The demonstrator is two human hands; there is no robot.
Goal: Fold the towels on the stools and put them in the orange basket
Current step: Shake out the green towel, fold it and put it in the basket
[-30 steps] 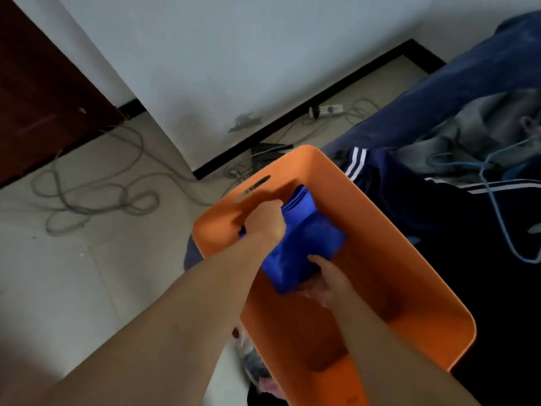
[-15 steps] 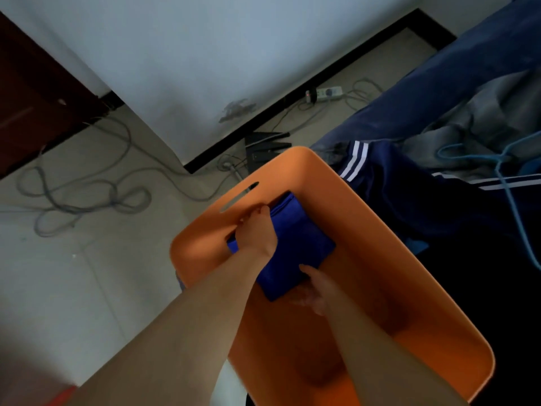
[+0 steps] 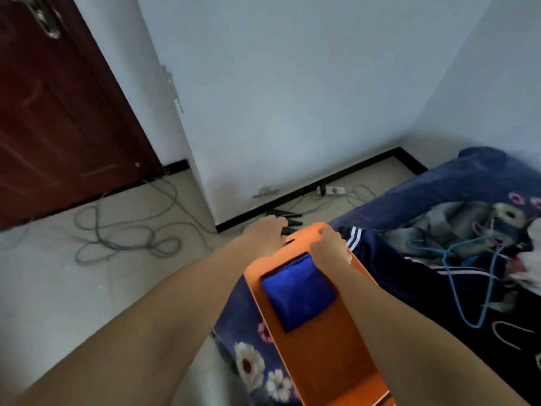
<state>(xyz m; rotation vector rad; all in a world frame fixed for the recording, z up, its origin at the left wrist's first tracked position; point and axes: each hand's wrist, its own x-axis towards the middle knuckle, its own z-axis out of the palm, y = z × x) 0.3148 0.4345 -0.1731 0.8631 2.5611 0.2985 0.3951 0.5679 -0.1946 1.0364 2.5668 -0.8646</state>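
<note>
The orange basket stands in front of me on a flowered blue quilt, its long side running away from me. A folded blue towel lies inside it, toward the far end, with no hand on it. My left hand is at the far end of the basket on its left corner, fingers bent down over the outside. My right hand grips the far rim on the right, fingers curled over the edge. No stools are in view.
To the right lies a bed with a dark blue quilt, a striped tracksuit and blue hangers. Grey cables, a power strip and a black device lie on the tiled floor. A brown door is at left.
Both hands have left the blue towel and moved up to the basket's far rim. The towel now lies alone in the basket. The view has lifted toward the wall.
</note>
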